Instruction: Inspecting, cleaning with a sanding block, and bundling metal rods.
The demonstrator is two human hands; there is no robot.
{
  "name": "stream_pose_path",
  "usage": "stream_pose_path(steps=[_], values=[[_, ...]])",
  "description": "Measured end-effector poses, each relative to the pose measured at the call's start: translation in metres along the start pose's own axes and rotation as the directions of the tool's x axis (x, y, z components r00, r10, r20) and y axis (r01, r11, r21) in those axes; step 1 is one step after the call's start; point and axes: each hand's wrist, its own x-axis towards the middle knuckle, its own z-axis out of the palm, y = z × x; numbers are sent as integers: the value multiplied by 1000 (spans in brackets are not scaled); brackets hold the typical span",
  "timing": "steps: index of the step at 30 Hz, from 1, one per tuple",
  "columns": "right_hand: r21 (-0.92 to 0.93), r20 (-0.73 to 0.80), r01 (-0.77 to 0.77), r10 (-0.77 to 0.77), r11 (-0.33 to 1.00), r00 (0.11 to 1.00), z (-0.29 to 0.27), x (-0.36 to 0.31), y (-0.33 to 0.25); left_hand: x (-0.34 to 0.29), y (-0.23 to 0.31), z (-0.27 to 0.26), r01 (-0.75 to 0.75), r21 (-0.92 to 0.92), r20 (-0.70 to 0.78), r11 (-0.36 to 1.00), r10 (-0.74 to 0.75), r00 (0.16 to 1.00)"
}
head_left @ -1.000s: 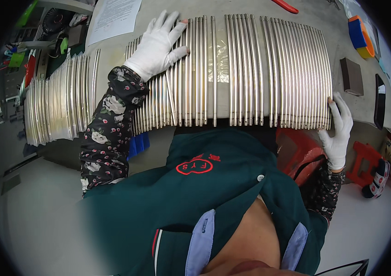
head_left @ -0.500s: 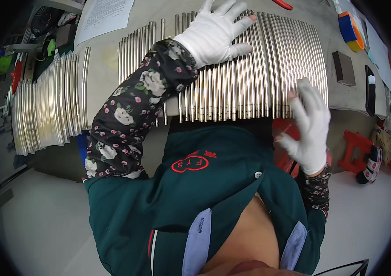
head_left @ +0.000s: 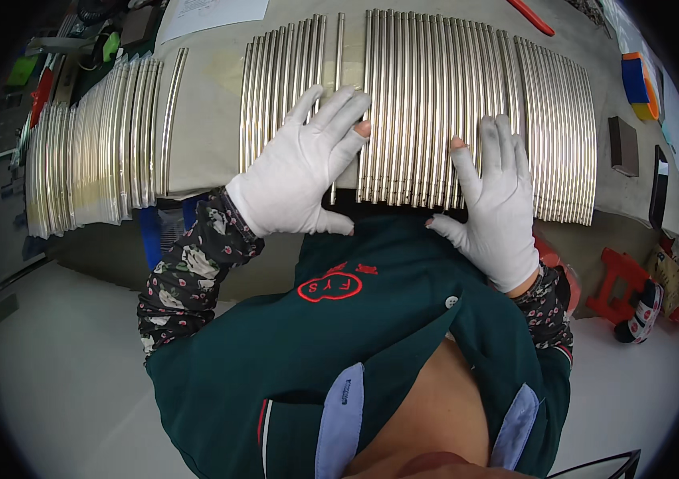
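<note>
Shiny metal rods (head_left: 407, 96) lie side by side across the table, their near ends at its front edge. My left hand (head_left: 299, 160), in a white glove with a bare fingertip showing, lies with fingers spread over the near part of a smaller group of rods (head_left: 279, 76). A single rod (head_left: 340, 52) sits apart between the two groups, partly hidden by that hand. My right hand (head_left: 495, 191), gloved the same way, rests fingers outstretched on the near ends of the larger group, thumb at the table edge. Neither hand grips a rod.
Rods in clear wrapping (head_left: 92, 144) line the table's left end, with one bare rod (head_left: 173, 120) beside them. A paper sheet (head_left: 211, 17) and red-handled tool (head_left: 532, 16) lie at the back. To the right are a dark block (head_left: 623, 146), a blue-orange object (head_left: 640, 86) and a red stool (head_left: 619, 283).
My left hand has come back from the far part of the rods toward the near edge, further left. My right hand has moved left onto the rods. The view has shifted somewhat.
</note>
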Motion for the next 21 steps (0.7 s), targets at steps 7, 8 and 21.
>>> stream_pose_path(steps=[7, 8, 21], values=[[0, -11, 31, -31, 1000, 999, 3, 3, -10, 18, 17, 5, -171, -171, -31, 970, 168, 985], [9, -11, 28, -28, 1000, 1000, 2, 3, -12, 9, 17, -5, -171, -204, -64, 964, 161, 985], [-16, -18, 32, -32, 999, 999, 7, 6, -39, -93, -37, -10, 114, 0, -97, 993, -114, 989]])
